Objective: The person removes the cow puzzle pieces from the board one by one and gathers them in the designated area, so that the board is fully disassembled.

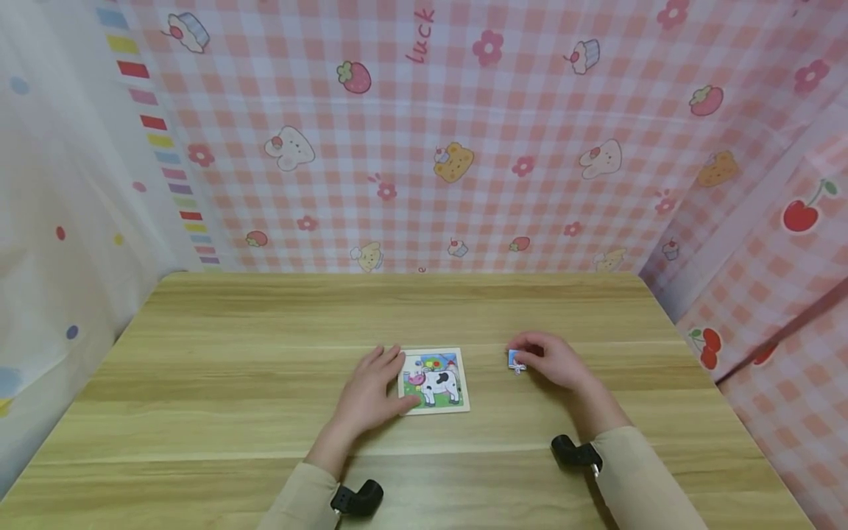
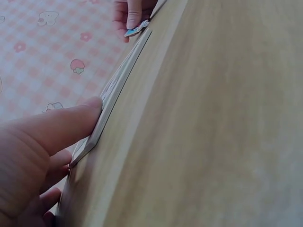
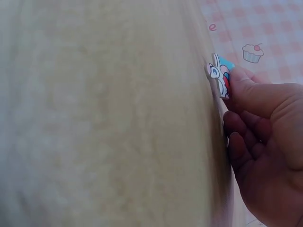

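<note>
A small cow jigsaw puzzle (image 1: 440,381) in a pale frame lies flat on the table. A pale patch shows at its upper left, beside the cow's head. My left hand (image 1: 372,390) rests along the frame's left side, fingers near the top left corner and thumb on the lower edge. In the left wrist view, the thumb (image 2: 71,124) presses on the frame's rim (image 2: 116,97). Right of the puzzle, my right hand (image 1: 550,358) pinches a puzzle piece (image 1: 514,360) between thumb and fingers. Blue, red and white printing with an eye shows on the piece (image 3: 221,75) in the right wrist view.
The wood-grain table (image 1: 252,331) reaches back to a pink checked curtain (image 1: 397,110). Another pink curtain (image 1: 782,294) hangs at the right, and a white dotted one (image 1: 59,184) at the left. Each wrist carries a black camera mount (image 1: 361,498).
</note>
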`<state>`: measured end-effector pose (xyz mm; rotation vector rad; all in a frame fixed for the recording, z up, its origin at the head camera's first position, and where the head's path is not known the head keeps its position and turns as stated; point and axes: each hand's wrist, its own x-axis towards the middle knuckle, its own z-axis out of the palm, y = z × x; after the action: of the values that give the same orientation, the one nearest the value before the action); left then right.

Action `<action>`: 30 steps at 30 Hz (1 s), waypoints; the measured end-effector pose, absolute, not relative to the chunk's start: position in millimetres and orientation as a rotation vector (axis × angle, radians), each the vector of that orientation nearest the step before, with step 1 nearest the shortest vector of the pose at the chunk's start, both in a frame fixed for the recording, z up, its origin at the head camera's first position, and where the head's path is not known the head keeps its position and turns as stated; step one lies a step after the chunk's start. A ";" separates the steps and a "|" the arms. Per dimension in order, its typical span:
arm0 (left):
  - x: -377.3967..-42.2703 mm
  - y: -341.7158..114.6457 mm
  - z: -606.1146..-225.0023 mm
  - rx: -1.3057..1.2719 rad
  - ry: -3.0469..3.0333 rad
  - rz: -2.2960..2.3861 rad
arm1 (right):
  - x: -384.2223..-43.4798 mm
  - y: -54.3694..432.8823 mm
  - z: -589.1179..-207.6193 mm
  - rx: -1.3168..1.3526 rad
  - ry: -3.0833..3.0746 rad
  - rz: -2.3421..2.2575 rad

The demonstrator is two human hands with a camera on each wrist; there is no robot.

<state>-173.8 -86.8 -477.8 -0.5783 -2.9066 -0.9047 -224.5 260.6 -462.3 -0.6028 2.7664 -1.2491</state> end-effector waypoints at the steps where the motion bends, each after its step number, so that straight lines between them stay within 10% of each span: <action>1: -173.8 -87.1 -477.7 -0.579 -2.908 -0.896 | -225.3 260.9 -462.8 -0.597 2.781 -1.227; 30: -173.0 -86.9 -472.0 -0.553 -2.936 -0.919 | -233.7 263.0 -468.6 -0.533 2.907 -1.140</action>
<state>-173.0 -86.9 -472.0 -0.5531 -2.9356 -0.9188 -233.7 263.0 -468.6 -0.5329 2.9073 -1.1400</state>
